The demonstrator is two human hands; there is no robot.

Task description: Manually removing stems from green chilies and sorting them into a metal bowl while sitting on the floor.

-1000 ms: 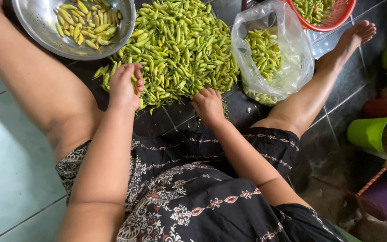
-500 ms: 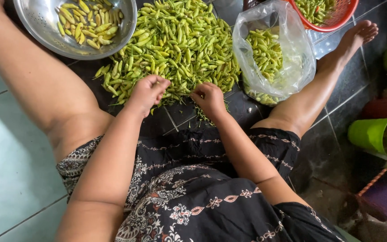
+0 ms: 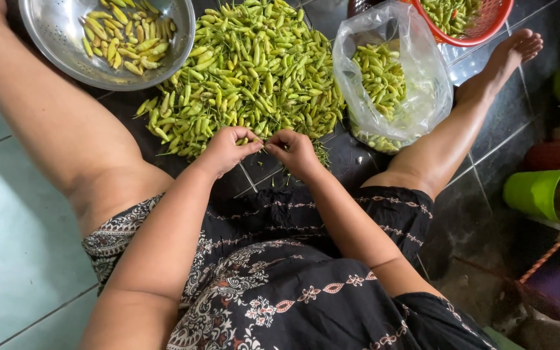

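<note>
A big heap of small green chillies (image 3: 254,71) lies on the dark floor between my spread legs. My left hand (image 3: 227,149) and my right hand (image 3: 296,150) meet at the heap's near edge, fingertips together, pinching one green chilli (image 3: 258,139) between them. Loose stems lie on the floor just under my right hand. A steel colander (image 3: 59,39) holding yellowish-green chillies sits at the upper left, past my left leg.
A clear plastic bag (image 3: 422,84) with chillies stands against my right leg. A red basket (image 3: 487,23) with more chillies is at the top right. Green plastic cups (image 3: 536,194) and dark clutter sit at the right. Pale green tiles (image 3: 14,259) lie at the left.
My left hand came back from the heap's left side to the near edge and met my right hand. Both now pinch a chilli together.
</note>
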